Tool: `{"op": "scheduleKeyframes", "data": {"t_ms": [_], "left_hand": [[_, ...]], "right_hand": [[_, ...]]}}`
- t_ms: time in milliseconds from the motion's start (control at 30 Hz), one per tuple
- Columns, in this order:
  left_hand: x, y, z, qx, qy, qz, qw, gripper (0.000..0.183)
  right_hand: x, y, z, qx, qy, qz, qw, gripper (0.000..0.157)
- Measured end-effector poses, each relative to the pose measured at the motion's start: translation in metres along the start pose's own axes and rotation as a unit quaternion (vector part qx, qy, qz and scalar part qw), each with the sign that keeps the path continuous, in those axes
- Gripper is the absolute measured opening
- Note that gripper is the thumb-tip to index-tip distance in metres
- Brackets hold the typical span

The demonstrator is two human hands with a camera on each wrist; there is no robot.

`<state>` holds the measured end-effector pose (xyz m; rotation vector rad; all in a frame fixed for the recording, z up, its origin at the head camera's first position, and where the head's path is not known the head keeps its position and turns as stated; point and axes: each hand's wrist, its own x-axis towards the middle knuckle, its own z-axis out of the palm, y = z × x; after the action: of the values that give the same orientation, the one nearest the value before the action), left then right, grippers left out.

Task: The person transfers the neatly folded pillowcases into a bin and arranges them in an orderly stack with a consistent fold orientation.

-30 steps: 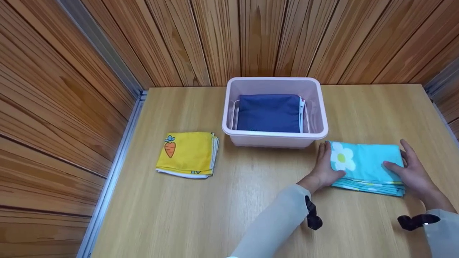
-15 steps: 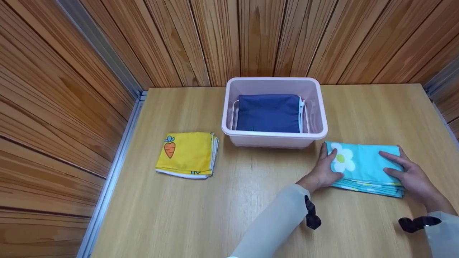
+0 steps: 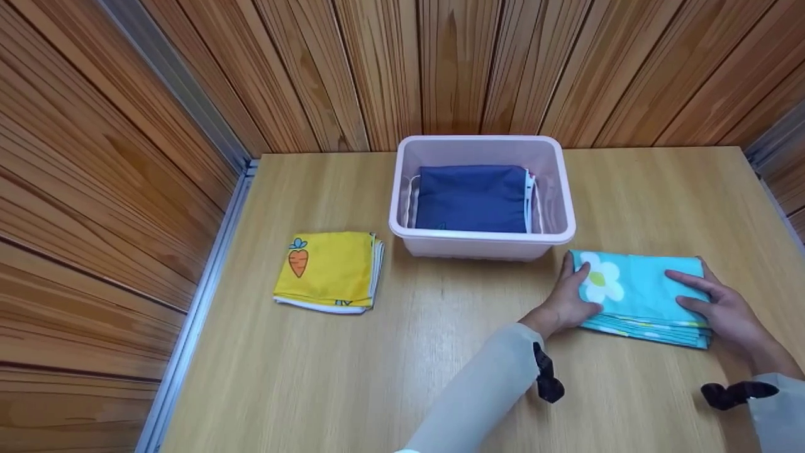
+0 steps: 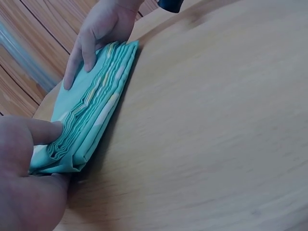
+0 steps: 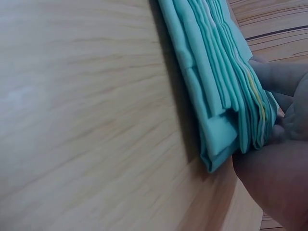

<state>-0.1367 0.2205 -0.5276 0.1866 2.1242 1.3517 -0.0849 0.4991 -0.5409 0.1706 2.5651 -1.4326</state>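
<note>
A thick folded turquoise cloth (image 3: 648,283) with a white flower print lies at the right of the table, its layered edge toward me. My left hand (image 3: 564,302) grips its left end; the left wrist view has one digit on top of the layers and part of the hand (image 4: 29,192) low against the cloth's underside. At the other end my right hand (image 3: 729,311) holds on, two digits lying over the top. The right wrist view shows that hand (image 5: 281,163) wrapped about the end of the layers (image 5: 231,82). Some fingers of both hands are hidden behind or under the cloth.
A pale pink plastic bin (image 3: 481,246) stands at the back middle, with a folded dark blue cloth (image 3: 471,198) inside. Left of it lies a folded yellow cloth (image 3: 330,267) with a carrot print. Wood-panelled walls (image 3: 453,69) border the table (image 3: 377,377).
Digits of both hands have shifted onto the cloth's top face. The turquoise cloth has moved only slightly. The bin and the yellow cloth stay as they were.
</note>
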Motion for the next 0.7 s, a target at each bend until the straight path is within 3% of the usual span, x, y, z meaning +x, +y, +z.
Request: {"op": "scheduleKeyframes", "data": {"t_ms": [200, 433, 700], "left_hand": [[-0.0007, 0.0011, -0.0004, -0.013, 0.005, -0.002, 0.9999, 0.077], [-0.0012, 0.0033, -0.0003, -0.016, 0.005, -0.001, 0.9999, 0.077], [-0.0006, 0.0085, -0.0025, -0.017, 0.009, 0.022, 0.9996, 0.078]], "right_hand": [[0.0008, -0.0001, 0.0007, 0.017, 0.000, 0.005, 1.000, 0.046], [-0.0011, -0.0009, 0.0003, 0.080, -0.004, 0.026, 0.996, 0.050], [-0.0036, -0.0026, -0.0026, 0.122, -0.019, 0.019, 0.992, 0.052]]}}
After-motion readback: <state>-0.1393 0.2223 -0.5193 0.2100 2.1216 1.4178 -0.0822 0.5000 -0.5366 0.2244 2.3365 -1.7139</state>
